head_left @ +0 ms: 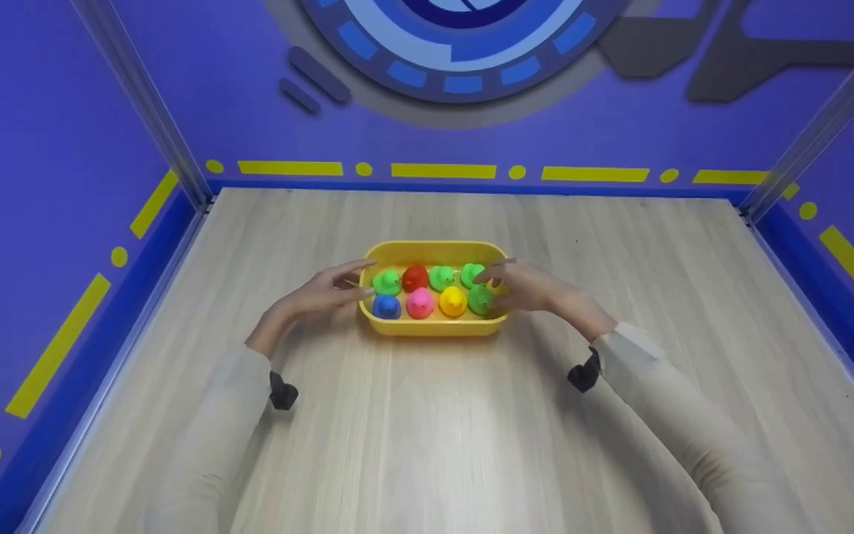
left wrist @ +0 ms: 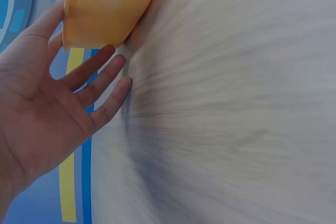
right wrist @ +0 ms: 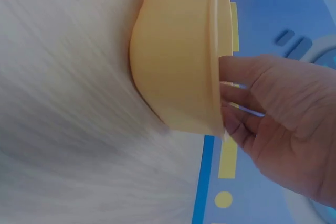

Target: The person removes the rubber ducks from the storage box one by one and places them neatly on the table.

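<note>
Several small toy ducks stand in a yellow plastic basin in the head view. In the front row are a blue duck, a pink duck, a yellow duck and a darker green duck. Behind them are a red duck and light green ducks. My left hand is at the basin's left end, thumb and forefinger at the rim, other fingers spread outside. My right hand reaches over the right rim, fingertips beside the green ducks; the basin wall hides them in the right wrist view.
The basin stands on a pale wood-grain table. Blue panels with yellow marks enclose the back and both sides, with metal posts at the corners. A small black piece hangs at each sleeve cuff.
</note>
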`<control>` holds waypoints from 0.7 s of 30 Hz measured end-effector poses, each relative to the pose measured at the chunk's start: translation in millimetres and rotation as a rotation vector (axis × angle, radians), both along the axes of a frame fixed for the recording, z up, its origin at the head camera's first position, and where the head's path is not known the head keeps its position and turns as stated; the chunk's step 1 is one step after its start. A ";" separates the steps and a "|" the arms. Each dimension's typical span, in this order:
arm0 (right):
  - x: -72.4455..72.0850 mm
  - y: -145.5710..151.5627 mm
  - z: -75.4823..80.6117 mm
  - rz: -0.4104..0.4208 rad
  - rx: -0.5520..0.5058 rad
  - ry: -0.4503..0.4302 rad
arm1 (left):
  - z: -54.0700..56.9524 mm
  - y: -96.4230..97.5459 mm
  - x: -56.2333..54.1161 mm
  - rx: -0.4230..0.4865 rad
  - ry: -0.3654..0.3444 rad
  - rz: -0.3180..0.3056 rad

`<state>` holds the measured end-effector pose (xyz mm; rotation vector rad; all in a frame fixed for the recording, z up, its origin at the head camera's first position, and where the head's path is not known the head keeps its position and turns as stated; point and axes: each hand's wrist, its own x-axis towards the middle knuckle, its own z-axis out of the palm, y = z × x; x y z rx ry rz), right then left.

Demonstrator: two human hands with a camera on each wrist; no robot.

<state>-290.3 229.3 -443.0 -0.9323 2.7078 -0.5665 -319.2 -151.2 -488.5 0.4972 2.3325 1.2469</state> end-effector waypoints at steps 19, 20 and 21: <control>-6.8 -20.3 -10.8 0.001 0.177 0.102 | 2.3 -1.2 -1.7 -0.002 -0.098 -0.006; -7.5 -21.0 -11.9 -0.001 0.176 0.098 | 2.9 -1.5 -1.2 -0.002 -0.103 -0.005; -8.1 -21.6 -13.0 -0.006 0.175 0.093 | 3.2 -1.7 -1.0 0.000 -0.106 -0.003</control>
